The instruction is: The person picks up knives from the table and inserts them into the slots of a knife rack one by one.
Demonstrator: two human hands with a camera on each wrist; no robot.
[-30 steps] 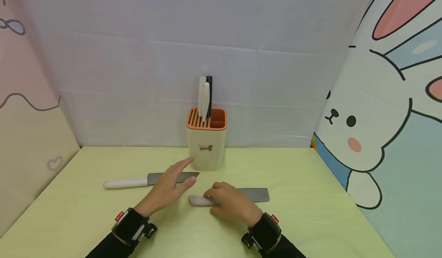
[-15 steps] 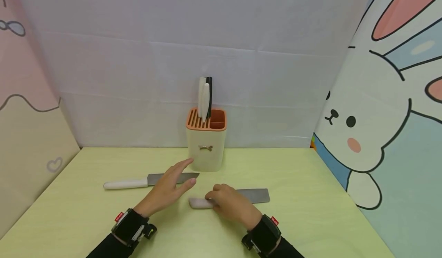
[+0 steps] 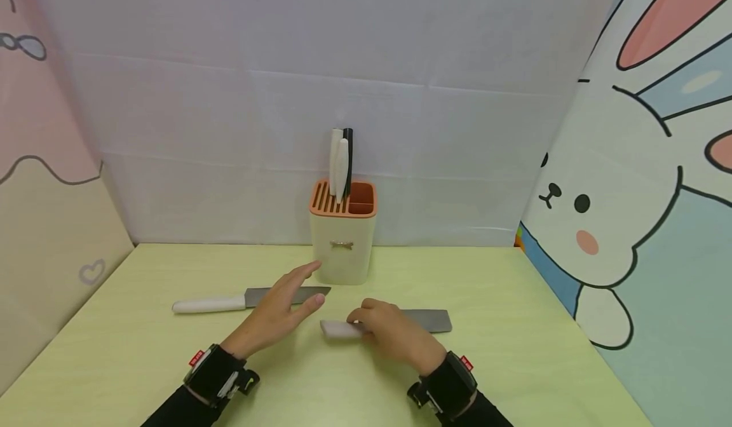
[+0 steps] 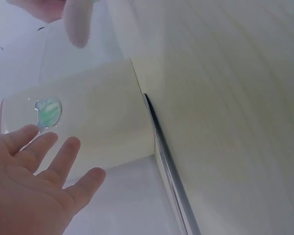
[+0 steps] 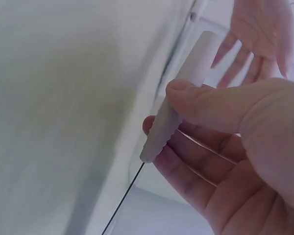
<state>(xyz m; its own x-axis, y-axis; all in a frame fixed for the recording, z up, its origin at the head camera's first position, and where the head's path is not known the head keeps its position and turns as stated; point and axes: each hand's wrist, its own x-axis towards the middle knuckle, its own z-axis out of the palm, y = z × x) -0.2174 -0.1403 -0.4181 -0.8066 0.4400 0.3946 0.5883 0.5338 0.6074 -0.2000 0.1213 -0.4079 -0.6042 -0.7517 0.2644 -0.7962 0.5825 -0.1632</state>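
My right hand (image 3: 394, 335) grips the pale handle of a cleaver (image 3: 431, 320), whose broad grey blade points right. In the right wrist view, thumb and fingers close round the handle (image 5: 198, 58), and the blade shows edge-on as a thin dark line. My left hand (image 3: 274, 319) hovers with spread fingers over the blade of a white-handled kitchen knife (image 3: 208, 305) lying on the table. Seen from the left wrist, that blade (image 4: 171, 166) lies apart from the fingers. Behind both hands stands a cream knife holder (image 3: 343, 255) with an orange slotted top.
Several knives (image 3: 341, 160) with white and black handles stand upright in the holder's slots. To their right are two open compartments (image 3: 361, 197). A white sheet (image 3: 257, 128) hangs behind the yellow-green table (image 3: 143, 363), and printed cartoon panels (image 3: 606, 223) flank it.
The right hand has closed more round the cleaver's handle and moved slightly right and up, the cleaver shifting with it. The left hand and the other knife stay put.
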